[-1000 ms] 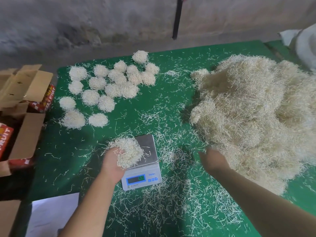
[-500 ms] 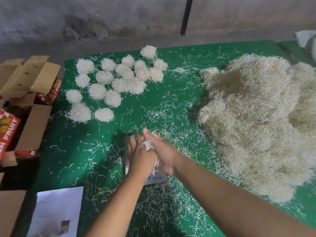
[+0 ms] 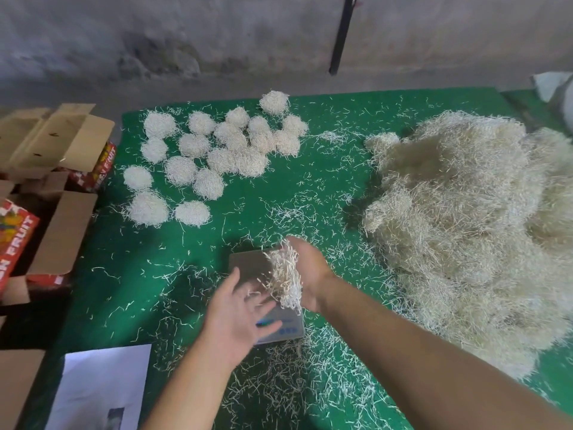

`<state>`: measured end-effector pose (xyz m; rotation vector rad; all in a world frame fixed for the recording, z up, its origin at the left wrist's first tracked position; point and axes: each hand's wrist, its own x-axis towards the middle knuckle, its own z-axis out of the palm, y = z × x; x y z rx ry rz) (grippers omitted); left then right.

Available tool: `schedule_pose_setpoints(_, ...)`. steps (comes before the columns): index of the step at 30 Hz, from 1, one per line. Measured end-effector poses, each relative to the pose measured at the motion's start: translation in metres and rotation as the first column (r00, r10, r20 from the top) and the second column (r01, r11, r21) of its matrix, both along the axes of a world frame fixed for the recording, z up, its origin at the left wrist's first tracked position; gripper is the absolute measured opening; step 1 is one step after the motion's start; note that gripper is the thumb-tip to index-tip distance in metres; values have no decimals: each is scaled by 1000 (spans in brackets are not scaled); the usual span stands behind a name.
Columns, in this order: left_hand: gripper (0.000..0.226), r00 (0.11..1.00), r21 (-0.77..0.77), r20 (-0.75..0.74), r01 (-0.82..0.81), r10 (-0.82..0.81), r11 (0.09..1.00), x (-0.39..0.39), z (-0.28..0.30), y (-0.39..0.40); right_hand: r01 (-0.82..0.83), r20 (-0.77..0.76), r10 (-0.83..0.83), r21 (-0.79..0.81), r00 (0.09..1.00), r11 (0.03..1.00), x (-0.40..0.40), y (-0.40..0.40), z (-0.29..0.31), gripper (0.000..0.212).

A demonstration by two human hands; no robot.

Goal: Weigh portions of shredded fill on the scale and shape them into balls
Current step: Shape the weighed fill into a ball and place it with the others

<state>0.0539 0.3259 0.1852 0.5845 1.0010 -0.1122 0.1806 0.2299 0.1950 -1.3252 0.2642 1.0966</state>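
A small digital scale (image 3: 248, 263) sits on the green table (image 3: 310, 187), its steel plate bare at the far left and its display mostly covered by my hands. My right hand (image 3: 310, 270) cups a portion of pale shredded fill (image 3: 286, 276) above the scale. My left hand (image 3: 238, 318) hovers beside the portion, fingers spread, palm facing it, holding nothing. Several finished balls (image 3: 214, 150) lie in a cluster at the far left of the table. A big heap of loose fill (image 3: 471, 231) covers the right side.
Loose shreds litter the cloth around the scale. Open cardboard boxes (image 3: 52, 141) and red fruit cartons (image 3: 15, 243) stand off the table's left edge. A white sheet of paper (image 3: 99, 389) lies at the near left. A grey wall runs behind.
My right hand came over from the heap to the scale and met my left around the portion. Now my left hand has drawn back open and the portion rests in my right.
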Motion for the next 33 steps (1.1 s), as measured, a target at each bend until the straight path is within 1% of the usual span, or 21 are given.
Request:
schedule_pose_setpoints(1, 69, 1000, -111, -6, 9, -9, 994, -3, -4, -5, -24, 36, 25, -18, 999, 1000, -5, 1, 1, 83)
schedule_pose_setpoints(2, 72, 1000, -222, 15, 2, 1, 975, -6, -7, -11, -67, 79, 70, -34, 994, 997, -10, -1, 1, 73)
schedule_pose_setpoints(3, 73, 998, -306, 52, -13, 30, 952, -9, -7, -17, -123, 178, 137, -87, 974, 989, -16, -3, 1, 54)
schedule_pose_setpoints(4, 68, 993, -338, 92, -33, 68, 941, -10, -7, -19, -209, 307, 244, -143, 920, 968, -24, -6, -1, 31)
schedule_pose_setpoints(5, 63, 987, -321, 120, -61, 105, 945, -11, -3, -20, -298, 426, 350, -187, 834, 936, -34, -9, 0, 19)
schedule_pose_setpoints(7, 50, 983, -201, 110, -124, 148, 972, -12, -2, -26, -410, 593, 527, -334, 609, 849, -60, -20, -8, 28)
schedule_pose_setpoints(9, 40, 989, -136, 0, -147, 149, 980, -18, -6, -35, -390, 697, 615, -485, 367, 783, -80, -31, -19, 33)
schedule_pose_setpoints(10, 35, 989, -116, -50, -147, 142, 982, -22, -7, -40, -371, 723, 637, -533, 267, 760, -87, -36, -24, 35)
schedule_pose_setpoints(11, 32, 987, -109, -80, -148, 140, 983, -26, -8, -45, -360, 724, 654, -563, 220, 744, -91, -40, -29, 37)
schedule_pose_setpoints(13, 29, 983, -120, -119, -155, 141, 981, -31, -5, -51, -339, 710, 684, -611, 165, 716, -94, -45, -32, 48)
schedule_pose_setpoints(15, 29, 984, -140, -105, -157, 143, 978, -33, -5, -55, -315, 702, 702, -643, 124, 698, -96, -47, -34, 55)
schedule_pose_setpoints(18, 32, 976, -81, -134, -186, 175, 979, -36, -3, -60, -339, 705, 686, -610, 180, 716, -103, -48, -33, 49)
schedule_pose_setpoints(21, 34, 968, -38, -148, -210, 202, 977, -45, -6, -63, -365, 704, 653, -551, 279, 750, -116, -49, -33, 39)
schedule_pose_setpoints(22, 36, 970, -21, -140, -205, 200, 978, -50, -7, -64, -367, 688, 643, -533, 335, 762, -122, -50, -33, 39)
schedule_pose_setpoints(24, 39, 975, -7, -99, -200, 199, 980, -59, -8, -64, -368, 631, 622, -501, 464, 783, -133, -51, -34, 49)
schedule_pose_setpoints(27, 42, 961, 82, -154, -219, 230, 972, -71, -17, -60, -402, 545, 606, -456, 580, 794, -149, -52, -39, 59)
schedule_pose_setpoints(29, 41, 949, 187, -232, -170, 211, 968, -84, -31, -54, -444, 493, 571, -359, 657, 821, -159, -52, -38, 55)
schedule_pose_setpoints(30, 38, 949, 216, -242, -152, 204, 964, -92, -36, -52, -450, 460, 534, -289, 710, 845, -163, -51, -37, 52)
schedule_pose_setpoints(31, 38, 934, 205, -257, -198, 248, 958, -95, -40, -51, -439, 422, 489, -216, 763, 872, -165, -50, -36, 52)
schedule_pose_setpoints(32, 39, 934, 252, -250, -191, 255, 949, -101, -40, -46, -420, 381, 447, -156, 810, 894, -167, -50, -34, 53)
schedule_pose_setpoints(33, 35, 922, 254, -241, -242, 304, 936, -100, -37, -41, -395, 340, 410, -117, 846, 911, -167, -51, -32, 57)
